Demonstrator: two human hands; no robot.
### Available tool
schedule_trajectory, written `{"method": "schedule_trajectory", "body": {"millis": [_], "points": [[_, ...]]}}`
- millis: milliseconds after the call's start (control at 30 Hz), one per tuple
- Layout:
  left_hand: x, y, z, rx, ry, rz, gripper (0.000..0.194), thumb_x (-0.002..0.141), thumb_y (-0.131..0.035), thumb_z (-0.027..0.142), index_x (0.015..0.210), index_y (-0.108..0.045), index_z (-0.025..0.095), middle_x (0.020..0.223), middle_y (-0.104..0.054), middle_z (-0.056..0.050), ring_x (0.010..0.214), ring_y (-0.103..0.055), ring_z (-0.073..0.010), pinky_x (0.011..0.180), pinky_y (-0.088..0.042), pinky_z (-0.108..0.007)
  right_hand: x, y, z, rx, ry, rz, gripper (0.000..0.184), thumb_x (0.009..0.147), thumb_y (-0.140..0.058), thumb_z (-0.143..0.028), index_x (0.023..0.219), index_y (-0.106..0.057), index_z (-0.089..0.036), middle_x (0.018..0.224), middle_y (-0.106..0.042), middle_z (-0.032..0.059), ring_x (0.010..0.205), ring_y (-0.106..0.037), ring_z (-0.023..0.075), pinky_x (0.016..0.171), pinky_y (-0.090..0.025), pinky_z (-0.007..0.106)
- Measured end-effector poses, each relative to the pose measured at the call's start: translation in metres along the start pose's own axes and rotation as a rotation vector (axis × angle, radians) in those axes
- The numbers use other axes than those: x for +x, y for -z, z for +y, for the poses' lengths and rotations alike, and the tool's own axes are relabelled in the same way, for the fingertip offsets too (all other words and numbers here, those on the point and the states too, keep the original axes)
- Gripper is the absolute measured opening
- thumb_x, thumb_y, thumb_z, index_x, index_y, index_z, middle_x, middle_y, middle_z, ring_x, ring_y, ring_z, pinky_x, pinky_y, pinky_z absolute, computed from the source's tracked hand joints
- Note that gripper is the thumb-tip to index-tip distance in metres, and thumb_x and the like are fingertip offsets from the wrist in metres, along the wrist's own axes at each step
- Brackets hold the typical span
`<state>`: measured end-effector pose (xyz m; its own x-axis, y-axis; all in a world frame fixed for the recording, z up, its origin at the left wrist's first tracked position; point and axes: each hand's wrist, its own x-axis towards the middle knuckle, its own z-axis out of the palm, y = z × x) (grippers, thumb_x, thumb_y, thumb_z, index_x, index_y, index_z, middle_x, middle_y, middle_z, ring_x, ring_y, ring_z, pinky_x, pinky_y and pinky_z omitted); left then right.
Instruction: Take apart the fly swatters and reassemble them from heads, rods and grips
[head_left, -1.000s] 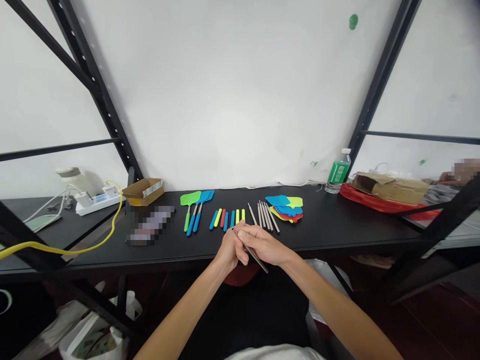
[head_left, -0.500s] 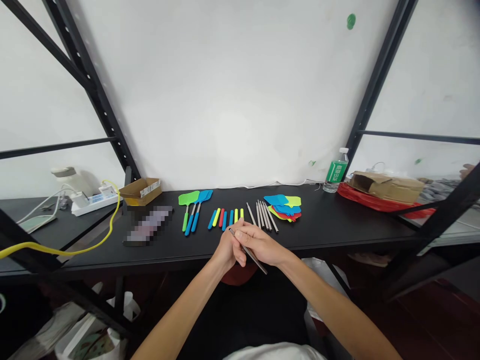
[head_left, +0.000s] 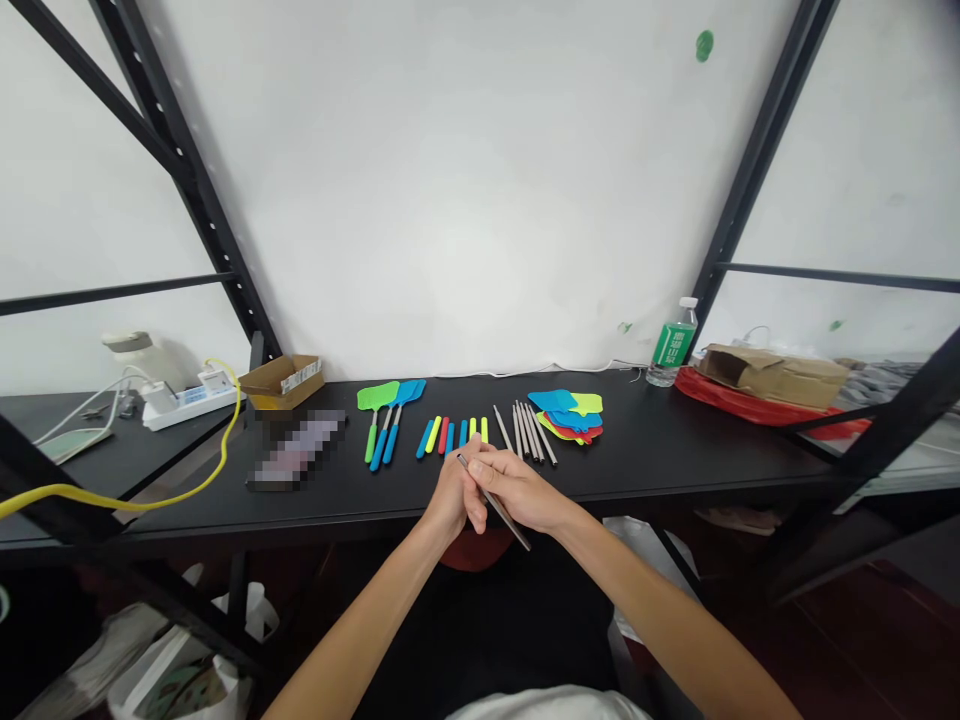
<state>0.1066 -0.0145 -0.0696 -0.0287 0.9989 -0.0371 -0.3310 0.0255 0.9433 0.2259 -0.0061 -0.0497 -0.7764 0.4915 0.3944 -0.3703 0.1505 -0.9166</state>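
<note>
The right hand is closed round a slim metal rod, its thumb laid along the upper part and its fingers curled beneath; the left hand is partly curled and meets the right one near the rod's upper end, though the overlap hides its fingertips, so whether it grips the rod too cannot be told; the rod slants, its upper end toward the left hand and its lower end sticking out below the right palm.

Both hands and the rod are on the near side of the row of coloured handles, which serves as the landmark here; the row holds blue, yellow and red pieces lying side by side on the black table, and the hands partly cover the near ends of some.

Just right of the row lie several bare metal rods, one set slightly apart on the side nearest the row; farther right of the row, next to those rods, is an overlapping pile of flat swatter heads in blue, yellow and red; left of the row lie three swatters with heads, shafts and handles joined, one green and two blue; well left of the row sits an open cardboard box; well right of it stands a green-labelled bottle, near the wall.
</note>
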Motion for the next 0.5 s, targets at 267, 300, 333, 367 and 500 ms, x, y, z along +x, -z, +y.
{"method": "schedule_trajectory", "body": {"millis": [267, 300, 333, 367, 500], "points": [[0.002, -0.003, -0.009, -0.005, 0.118, -0.035, 0.058, 0.073, -0.068, 0.064, 0.055, -0.032, 0.023, 0.036, -0.024, 0.009, 0.031, -0.027, -0.0055, 0.033, -0.019, -0.019, -0.001, 0.000, 0.003, 0.066, -0.065, -0.005, 0.042, 0.098, -0.048, -0.052, 0.078, -0.054, -0.016, 0.062, -0.061, 0.0003, 0.055, -0.058, 0.0122, 0.060, -0.044, 0.025], [0.003, -0.002, -0.009, 0.013, 0.092, -0.039, 0.059, 0.072, -0.069, 0.065, 0.055, -0.031, 0.023, 0.036, -0.023, 0.010, 0.031, -0.024, -0.0049, 0.033, -0.016, -0.019, -0.001, 0.000, 0.002, 0.070, -0.074, -0.004, 0.043, 0.098, -0.049, -0.053, 0.078, -0.054, -0.016, 0.062, -0.061, 0.0006, 0.055, -0.059, 0.0127, 0.060, -0.045, 0.026], [0.004, -0.001, -0.008, 0.028, 0.057, -0.038, 0.060, 0.071, -0.069, 0.065, 0.055, -0.030, 0.023, 0.037, -0.023, 0.010, 0.031, -0.023, -0.0043, 0.033, -0.015, -0.019, 0.000, 0.000, 0.000, 0.077, -0.083, 0.009, 0.043, 0.097, -0.050, -0.055, 0.079, -0.055, -0.016, 0.062, -0.062, 0.0010, 0.056, -0.059, 0.0133, 0.061, -0.046, 0.027], [0.005, 0.000, -0.005, 0.042, 0.022, -0.032, 0.059, 0.071, -0.069, 0.065, 0.055, -0.031, 0.023, 0.038, -0.025, 0.009, 0.031, -0.023, -0.0041, 0.033, -0.015, -0.019, 0.001, 0.001, -0.003, 0.085, -0.084, 0.047, 0.043, 0.095, -0.052, -0.056, 0.079, -0.056, -0.016, 0.062, -0.062, 0.0013, 0.056, -0.060, 0.0137, 0.062, -0.047, 0.028], [0.013, 0.012, 0.016, 0.135, -0.038, 0.037, 0.051, 0.076, -0.062, 0.067, 0.066, -0.050, 0.019, 0.049, -0.040, 0.006, 0.036, -0.030, -0.0055, 0.034, -0.020, -0.018, 0.011, 0.025, -0.020, 0.084, -0.013, 0.413, 0.036, 0.085, -0.069, -0.052, 0.081, -0.065, -0.016, 0.070, -0.062, 0.0015, 0.063, -0.057, 0.0118, 0.059, -0.047, 0.024]]}}
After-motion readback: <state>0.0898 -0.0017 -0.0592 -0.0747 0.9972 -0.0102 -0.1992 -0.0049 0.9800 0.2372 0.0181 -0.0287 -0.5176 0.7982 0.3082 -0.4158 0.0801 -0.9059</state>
